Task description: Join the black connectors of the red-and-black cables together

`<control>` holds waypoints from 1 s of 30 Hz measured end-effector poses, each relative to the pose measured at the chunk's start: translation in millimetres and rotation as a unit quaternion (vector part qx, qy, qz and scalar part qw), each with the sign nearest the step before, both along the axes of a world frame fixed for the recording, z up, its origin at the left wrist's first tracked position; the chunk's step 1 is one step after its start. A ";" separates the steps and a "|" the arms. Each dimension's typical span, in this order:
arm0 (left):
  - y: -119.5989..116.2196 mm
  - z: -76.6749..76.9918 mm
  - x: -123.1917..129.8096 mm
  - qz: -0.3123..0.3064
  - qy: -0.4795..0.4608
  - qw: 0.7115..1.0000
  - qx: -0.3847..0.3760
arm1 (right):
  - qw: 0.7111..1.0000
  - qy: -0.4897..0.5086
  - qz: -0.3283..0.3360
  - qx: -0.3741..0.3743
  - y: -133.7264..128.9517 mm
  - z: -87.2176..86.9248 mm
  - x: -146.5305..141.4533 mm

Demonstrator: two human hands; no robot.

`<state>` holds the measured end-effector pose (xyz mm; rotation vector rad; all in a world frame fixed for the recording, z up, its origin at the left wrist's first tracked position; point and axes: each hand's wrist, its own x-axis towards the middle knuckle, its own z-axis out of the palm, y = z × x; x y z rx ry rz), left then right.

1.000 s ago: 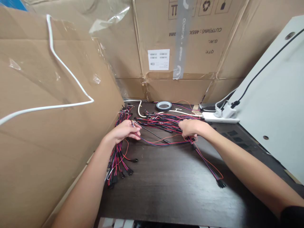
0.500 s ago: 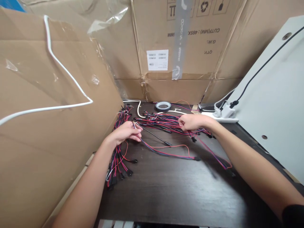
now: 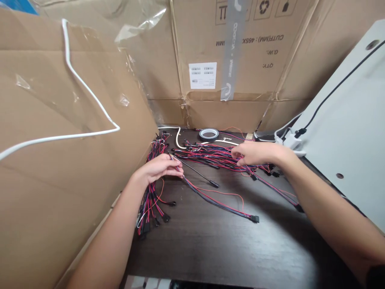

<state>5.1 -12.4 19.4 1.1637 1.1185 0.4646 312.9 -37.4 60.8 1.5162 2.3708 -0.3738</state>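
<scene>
My left hand (image 3: 164, 166) pinches a wire harness (image 3: 216, 200) between thumb and fingers. The harness's red, dark and orange wires run right across the table to a black connector. Beside those fingers a thin black cable (image 3: 195, 171) slants to a black plug end. My right hand (image 3: 248, 153) hovers at the right part of a wire bundle (image 3: 207, 154), fingers curved and thumb apart, with no wire visibly gripped. From beneath it another harness (image 3: 278, 190) stretches toward my right forearm, ending in a black connector. A second wire bundle (image 3: 153, 200) lies below and left of my left hand.
A roll of tape (image 3: 209, 134) lies behind the long bundle, near a white cable (image 3: 179, 140). Cardboard walls (image 3: 84, 168) stand left and behind. At right are a white panel (image 3: 345, 132) and a power strip with plugs (image 3: 291, 141). The dark tabletop (image 3: 210, 249) extends toward me.
My right hand's fingers have loosened from a closed pinch and spread apart. The connector end of the left-hand harness has shifted nearer me. The view has moved slightly.
</scene>
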 end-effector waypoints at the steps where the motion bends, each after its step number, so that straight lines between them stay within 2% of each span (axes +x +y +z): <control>1: 0.1 0.3 -0.8 0.000 -0.004 1.000 -0.005 | 1.000 0.017 0.017 0.010 -6.1 2.7 -6.8; 2: 0.3 0.6 -1.5 0.000 -0.007 1.000 -0.011 | 0.999 0.038 0.035 0.001 -12.6 4.1 -15.0; 4: 0.4 1.5 -2.7 -0.004 -0.014 1.000 -0.022 | 0.991 0.073 0.090 -0.066 -25.7 2.9 -34.3; 5: 0.4 2.1 -3.0 -0.007 -0.016 0.999 -0.027 | 0.987 0.056 0.107 -0.104 -32.1 0.6 -44.5; 7: 0.6 3.6 -2.9 0.000 -0.018 0.999 -0.030 | 0.986 -0.027 0.103 -0.129 -43.4 -5.9 -63.1; 10: 1.0 5.8 -0.9 0.071 -0.019 0.997 -0.002 | 0.985 -0.071 0.100 -0.122 -54.8 -15.2 -81.3; 13: 0.4 7.1 3.1 0.153 -0.001 0.987 0.050 | 0.984 -0.088 0.102 -0.118 -58.5 -19.6 -85.2; 17: -0.3 7.7 7.6 0.222 0.033 0.970 0.089 | 0.985 -0.098 0.118 -0.082 -57.5 -19.3 -79.3; 19: 0.6 7.0 6.8 0.234 0.076 0.962 0.121 | 0.985 -0.104 0.114 -0.076 -57.3 -17.1 -77.3; 21: 2.3 5.4 3.6 0.208 0.153 0.953 0.160 | 0.985 -0.119 0.097 -0.073 -57.5 -13.6 -76.6; 24: 4.1 2.6 -2.7 0.118 0.251 0.945 0.175 | 0.985 -0.150 0.064 -0.049 -56.5 -8.2 -75.0; 27: 3.3 1.3 -4.4 0.045 0.280 0.942 0.179 | 0.984 -0.170 0.040 -0.043 -53.2 -4.6 -70.4; 30: 0.6 3.1 -1.6 0.003 0.295 0.933 0.206 | 0.984 -0.169 0.038 -0.044 -50.3 -2.2 -65.3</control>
